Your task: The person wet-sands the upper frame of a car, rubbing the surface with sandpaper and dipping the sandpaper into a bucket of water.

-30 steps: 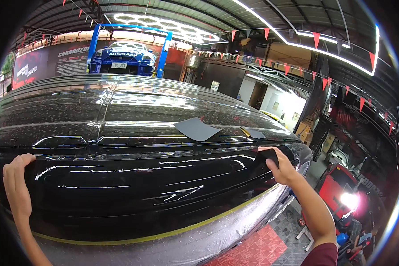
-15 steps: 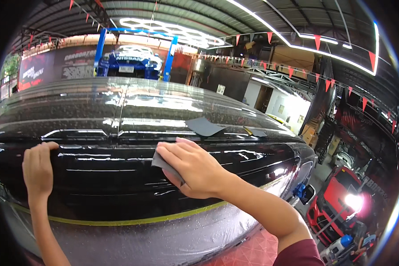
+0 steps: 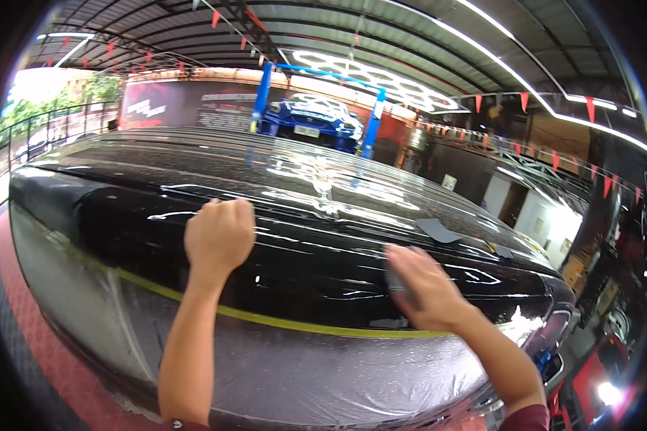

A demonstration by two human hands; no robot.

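Observation:
The glossy black side of a large vehicle (image 3: 302, 273) runs across in front of me, wet with drops on its roof. My right hand (image 3: 431, 291) lies against this panel, fingers together, with a folded grey sheet of sandpaper (image 3: 399, 286) under the palm, mostly hidden. Near the roof edge, my left hand (image 3: 221, 233) is curled like a fist; its fingertips and anything in them are out of sight. Another grey sandpaper sheet (image 3: 438, 230) rests on the roof beyond my right hand. Beside it is a smaller grey piece (image 3: 503, 251) with a yellow edge.
Yellow masking tape (image 3: 295, 325) crosses the panel, with clear plastic film (image 3: 302, 373) below it. A blue car (image 3: 313, 118) stands at a blue lift in the background. To the right are a red car (image 3: 604, 381) and a bright lamp (image 3: 609, 393). Red floor tiles (image 3: 39, 323) show at left.
The view has swung left, showing more of the vehicle's left end and the railing. My left hand has gone from hooked fingers to a fist; the right still has the sandpaper, now flatter on the panel.

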